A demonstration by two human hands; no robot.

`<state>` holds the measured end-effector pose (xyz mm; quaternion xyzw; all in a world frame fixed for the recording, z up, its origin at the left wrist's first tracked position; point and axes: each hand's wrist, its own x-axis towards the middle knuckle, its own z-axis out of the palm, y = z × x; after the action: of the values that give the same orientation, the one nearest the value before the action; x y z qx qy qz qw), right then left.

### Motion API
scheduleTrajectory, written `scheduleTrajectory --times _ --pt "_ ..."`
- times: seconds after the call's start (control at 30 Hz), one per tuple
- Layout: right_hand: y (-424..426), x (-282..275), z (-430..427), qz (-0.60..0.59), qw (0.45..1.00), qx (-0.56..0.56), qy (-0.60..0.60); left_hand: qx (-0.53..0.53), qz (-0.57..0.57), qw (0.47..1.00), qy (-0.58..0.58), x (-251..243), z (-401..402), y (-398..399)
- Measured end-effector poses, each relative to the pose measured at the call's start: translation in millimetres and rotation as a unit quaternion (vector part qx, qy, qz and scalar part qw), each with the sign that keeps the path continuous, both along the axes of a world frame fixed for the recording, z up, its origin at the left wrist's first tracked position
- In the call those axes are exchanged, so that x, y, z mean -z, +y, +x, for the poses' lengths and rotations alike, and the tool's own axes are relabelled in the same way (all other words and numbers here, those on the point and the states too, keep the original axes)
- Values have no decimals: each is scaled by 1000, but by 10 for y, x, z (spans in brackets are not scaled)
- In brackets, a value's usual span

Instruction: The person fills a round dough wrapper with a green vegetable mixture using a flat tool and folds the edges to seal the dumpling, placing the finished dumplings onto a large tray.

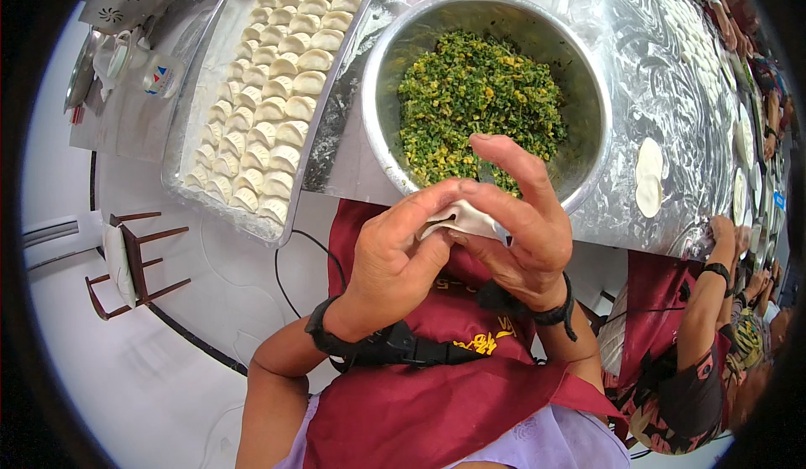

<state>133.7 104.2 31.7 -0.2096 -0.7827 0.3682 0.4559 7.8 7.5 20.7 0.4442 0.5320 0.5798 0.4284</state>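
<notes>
A white dumpling wrapper (466, 219), partly folded, is pinched between both hands. My left hand (391, 264) holds its left side, with a small gap showing between the edges there. My right hand (526, 236) grips the other side, its index finger raised. A thin greyish piece shows between the right fingers, mostly hidden, so I cannot tell what it is. Just beyond the hands stands a large steel bowl (376, 135) of chopped green and yellow filling (482, 100). Left of it, a tray (296, 207) bears rows of pleated dumplings (274, 107).
Two overlapping round wrappers (649, 179) lie on the floured metal table (630, 78). More dough pieces (699, 53) are farther right. Several people work there, one forearm (708, 286) close by. A plastic jug (162, 75) stands behind the tray; a chair (129, 261) is at left.
</notes>
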Motion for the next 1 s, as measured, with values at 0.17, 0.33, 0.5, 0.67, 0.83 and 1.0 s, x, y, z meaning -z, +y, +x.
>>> scheduleTrajectory --times 0.17,0.33,0.5,0.67,0.83,1.0 --pt "56 79 43 52 997 -59 11 25 -16 998 -53 -33 -7 43" --pt "28 34 -5 54 998 -40 12 21 -9 963 -268 79 -1 36" --pt "48 116 -14 87 996 -25 17 9 1 964 -265 57 45 36" --pt "40 92 -5 78 997 -26 -14 -21 36 992 116 32 48 29" --pt "28 78 11 63 997 -27 -21 -5 47 989 141 17 -20 49" --pt "20 52 4 17 999 -18 -20 -23 12 995 98 -22 25 47"
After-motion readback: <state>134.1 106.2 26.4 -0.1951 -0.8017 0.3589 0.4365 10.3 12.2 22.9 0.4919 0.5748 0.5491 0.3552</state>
